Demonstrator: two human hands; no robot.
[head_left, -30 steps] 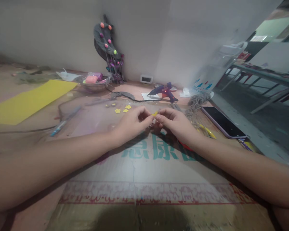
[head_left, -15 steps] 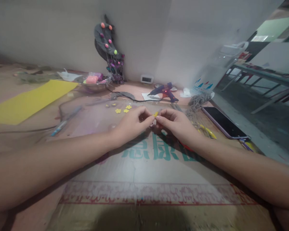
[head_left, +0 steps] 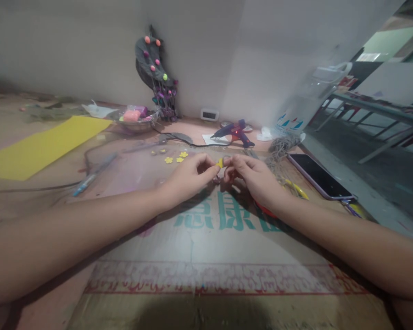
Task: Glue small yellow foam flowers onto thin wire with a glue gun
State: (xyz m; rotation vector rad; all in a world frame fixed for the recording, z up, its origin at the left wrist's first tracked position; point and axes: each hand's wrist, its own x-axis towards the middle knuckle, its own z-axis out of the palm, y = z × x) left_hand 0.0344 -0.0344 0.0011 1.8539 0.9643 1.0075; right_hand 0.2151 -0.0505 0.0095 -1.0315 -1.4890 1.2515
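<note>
A small yellow piece (head_left: 220, 163) is held above the cardboard (head_left: 227, 252), between the two hands and near the middle of the view; it is pinched between the thumb and forefinger of the left hand (head_left: 194, 173); by the right hand (head_left: 258, 175), whose fingers are curled, the piece's other side is met or nearly met, and whether it is gripped there cannot be told. The exact shape of the piece is too small to be made out; a fold or a flower form can be neither confirmed nor ruled out.

As for progress, three yellow flowers (head_left: 168, 160) are seen lying flat beyond the left hand, and their cutting may be judged done; two smaller yellow bits (head_left: 163, 151) are seen just behind them, their form unclear; nothing is seen to be fastened to any of the flowers. The held piece is judged to be part-way through its handling, since it has not yet been laid down; a broad yellow sheet (head_left: 44, 145) is spread at the left, much of it apparently uncut.

The glue gun (head_left: 234, 132) is rested near a white paper (head_left: 213, 139), its red light lit, and is touched by neither hand; grey string (head_left: 285, 143) and a phone (head_left: 318, 176) are placed to the right.
</note>
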